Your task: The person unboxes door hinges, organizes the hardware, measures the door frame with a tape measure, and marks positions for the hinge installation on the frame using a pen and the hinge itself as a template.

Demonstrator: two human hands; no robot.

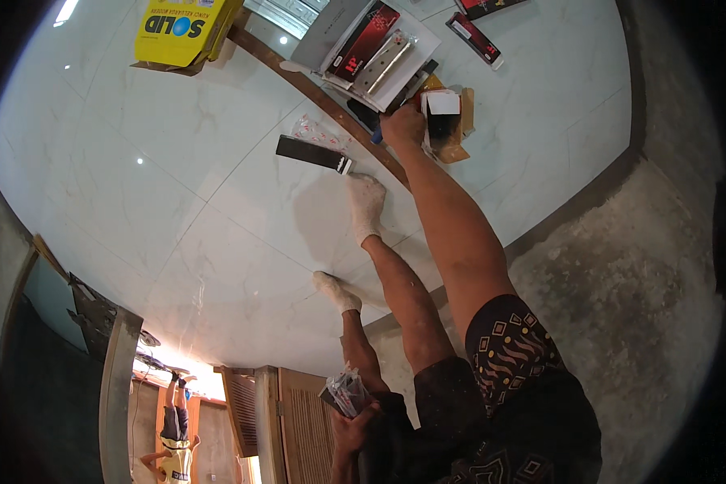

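My right hand (403, 125) reaches up among boxes, closed round a blue-handled tool (377, 135) that is partly hidden. Beside it lie an open cardboard box (462, 121) with a dark item inside and a white open box (411, 68) holding a red-and-black pack and a metal piece. Low in the view, my left hand (355, 427) grips a plastic-wrapped package (345, 394). Between my white-socked feet (363, 202) and the boxes lie a long black box (306, 149) and a clear plastic bag (315, 129).
A wooden strip (262, 48) crosses the white tiled floor (153, 161). A yellow box (177, 28) and more red-and-black boxes (474, 39) lie farther off. Rough concrete (605, 266) borders the tiles. A co-worker (174, 448) in a yellow top is at the lower left, beyond a doorway.
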